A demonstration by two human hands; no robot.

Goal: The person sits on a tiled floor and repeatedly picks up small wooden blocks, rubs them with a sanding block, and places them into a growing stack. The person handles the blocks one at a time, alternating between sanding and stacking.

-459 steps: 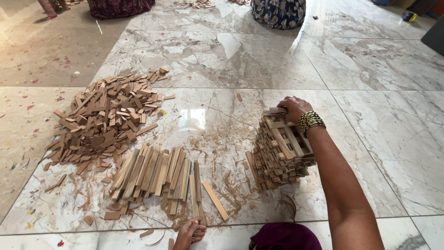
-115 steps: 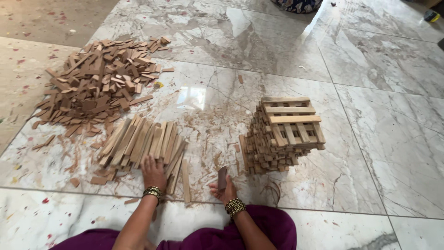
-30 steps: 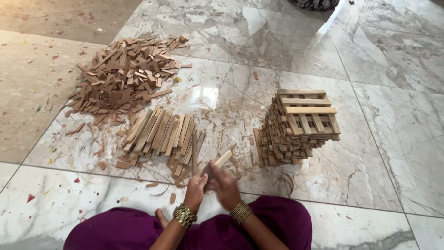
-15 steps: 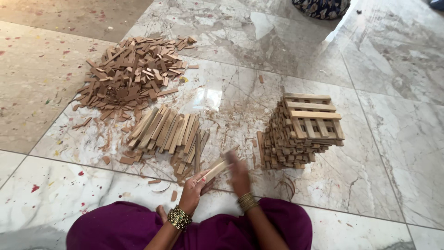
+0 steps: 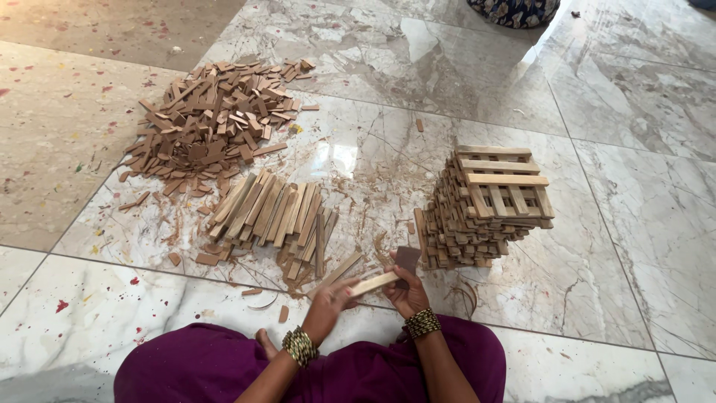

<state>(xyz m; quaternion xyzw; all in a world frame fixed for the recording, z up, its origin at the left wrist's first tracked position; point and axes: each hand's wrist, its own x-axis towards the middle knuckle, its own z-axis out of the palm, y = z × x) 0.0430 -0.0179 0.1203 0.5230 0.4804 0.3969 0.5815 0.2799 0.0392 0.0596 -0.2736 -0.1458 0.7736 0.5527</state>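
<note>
The person wears a deep purple garment (image 5: 224, 369) that covers the lap and both legs in loose, smooth folds. Each wrist carries a wide beaded bracelet in gold and dark tones, one behind the left hand (image 5: 326, 310) and one behind the right hand (image 5: 409, 292). Forearms are bare, no sleeves visible. A bare foot (image 5: 265, 345) shows at the garment's edge.

We have a single head-worn view, looking steeply down and forward from close above our lap at the marble floor (image 5: 597, 246), our hands at the lower edge, and no second view overlapping it.
</note>
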